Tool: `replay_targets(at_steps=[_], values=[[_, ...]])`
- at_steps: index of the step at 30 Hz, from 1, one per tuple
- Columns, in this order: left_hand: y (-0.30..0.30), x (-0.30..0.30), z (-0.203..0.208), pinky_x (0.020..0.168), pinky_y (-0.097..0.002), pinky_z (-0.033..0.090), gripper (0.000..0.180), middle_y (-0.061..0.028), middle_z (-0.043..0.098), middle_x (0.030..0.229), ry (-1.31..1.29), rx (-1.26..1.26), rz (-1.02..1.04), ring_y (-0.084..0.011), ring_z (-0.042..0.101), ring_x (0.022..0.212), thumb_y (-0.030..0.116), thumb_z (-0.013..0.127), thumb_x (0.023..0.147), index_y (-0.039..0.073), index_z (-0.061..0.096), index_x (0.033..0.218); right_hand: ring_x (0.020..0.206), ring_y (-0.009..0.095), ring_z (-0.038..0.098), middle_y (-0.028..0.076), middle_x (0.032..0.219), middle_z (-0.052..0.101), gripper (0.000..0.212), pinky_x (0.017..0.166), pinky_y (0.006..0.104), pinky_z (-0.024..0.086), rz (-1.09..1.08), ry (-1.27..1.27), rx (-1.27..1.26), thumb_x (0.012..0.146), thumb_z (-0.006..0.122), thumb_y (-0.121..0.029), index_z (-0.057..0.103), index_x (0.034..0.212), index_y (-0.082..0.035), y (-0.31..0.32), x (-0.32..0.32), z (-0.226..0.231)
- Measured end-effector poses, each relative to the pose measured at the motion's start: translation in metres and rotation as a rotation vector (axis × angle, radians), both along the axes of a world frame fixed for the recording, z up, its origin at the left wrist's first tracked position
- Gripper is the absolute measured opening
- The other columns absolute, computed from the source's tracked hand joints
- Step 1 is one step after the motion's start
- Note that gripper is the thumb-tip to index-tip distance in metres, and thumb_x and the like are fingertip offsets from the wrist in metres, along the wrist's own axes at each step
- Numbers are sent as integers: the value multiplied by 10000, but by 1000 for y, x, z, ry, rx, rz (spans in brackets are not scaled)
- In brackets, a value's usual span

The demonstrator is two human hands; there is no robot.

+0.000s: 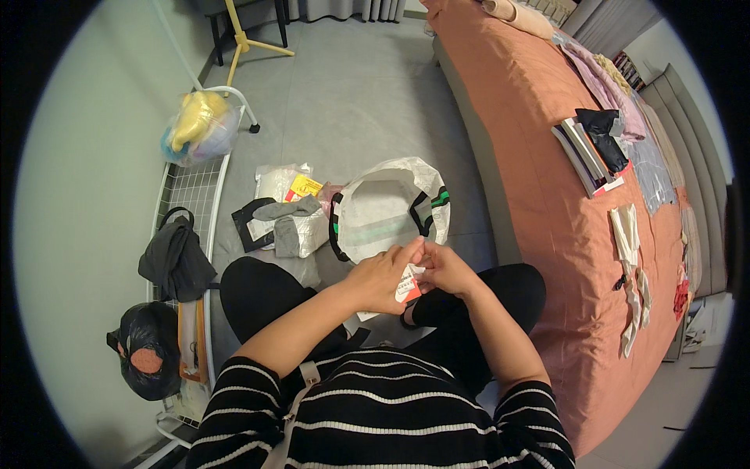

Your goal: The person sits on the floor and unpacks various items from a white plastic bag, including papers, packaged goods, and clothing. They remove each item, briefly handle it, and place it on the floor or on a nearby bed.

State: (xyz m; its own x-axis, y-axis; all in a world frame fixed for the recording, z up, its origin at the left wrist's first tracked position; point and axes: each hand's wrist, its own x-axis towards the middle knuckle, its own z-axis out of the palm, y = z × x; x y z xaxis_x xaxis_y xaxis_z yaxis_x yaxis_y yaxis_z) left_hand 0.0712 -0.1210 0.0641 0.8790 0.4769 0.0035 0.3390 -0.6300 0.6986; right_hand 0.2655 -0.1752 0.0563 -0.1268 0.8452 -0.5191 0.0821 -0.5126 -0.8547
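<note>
Both hands meet in front of me, over the near rim of an open white bag (pixel 380 227) with black and green handles. My left hand (pixel 376 275) is closed around a small red and white packet (pixel 408 286) with a printed label. At the packet's upper edge, my right hand (pixel 445 270) has its fingers pinched together on a white bit of it. The fingertips of the two hands touch, which hides part of the packet. Inside the bag I see pale walls and a light green band. A pale flat piece (pixel 367 316) shows below my left hand.
Left of the bag lie plastic-wrapped parcels (pixel 273 181), a grey cloth (pixel 287 227) and a black packet (pixel 248 223). A white wire rack (pixel 191 184) along the wall bears bags. At right stands an orange-covered bed (pixel 516 148) with books (pixel 586 160) and white strips of cloth (pixel 626 234).
</note>
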Motion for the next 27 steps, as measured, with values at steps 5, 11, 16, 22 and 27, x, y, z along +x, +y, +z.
replay_targets(at_steps=[5, 11, 16, 22, 27], values=[[4, -2, 3, 823, -434, 495, 1158, -231, 487, 1134, 82, 31, 23, -408, 565, 972, 262, 758, 545, 96, 72, 1463, 577, 90, 581, 41, 693, 607, 93, 460, 241, 468, -106, -299, 134, 800, 602, 52, 546, 791, -21, 8, -25, -9], [9, -14, 10, 831, -437, 491, 1162, -230, 478, 1133, 114, 57, 11, -406, 556, 985, 252, 767, 532, 92, 88, 1460, 674, 110, 599, 48, 750, 651, 188, 620, 254, 483, 171, -34, 75, 771, 619, 9, 650, 955, 24, 9, -22, -12], [14, -16, -2, 841, -445, 487, 1116, -236, 472, 1142, 75, 82, 113, -417, 551, 995, 242, 755, 572, 81, 95, 1458, 743, 124, 611, 41, 751, 646, 117, 650, 292, 474, 203, 43, 26, 761, 654, -47, 650, 842, 38, 21, -24, 12], [44, -5, -10, 947, -454, 423, 1146, -239, 434, 1246, -236, 159, 359, -407, 492, 1106, 292, 799, 614, 84, 62, 1467, 583, 193, 608, 129, 653, 621, 248, 584, 343, 462, 314, -739, 340, 791, 694, -214, 606, 755, 14, 79, -19, 24], [111, -50, -22, 977, -414, 402, 917, -212, 442, 1299, -421, 11, 852, -336, 475, 1164, 287, 804, 670, 24, 293, 1385, 873, 319, 641, 152, 805, 670, 243, 736, 425, 503, 119, -1332, 528, 803, 651, -289, 681, 875, -58, 130, 6, -20]])
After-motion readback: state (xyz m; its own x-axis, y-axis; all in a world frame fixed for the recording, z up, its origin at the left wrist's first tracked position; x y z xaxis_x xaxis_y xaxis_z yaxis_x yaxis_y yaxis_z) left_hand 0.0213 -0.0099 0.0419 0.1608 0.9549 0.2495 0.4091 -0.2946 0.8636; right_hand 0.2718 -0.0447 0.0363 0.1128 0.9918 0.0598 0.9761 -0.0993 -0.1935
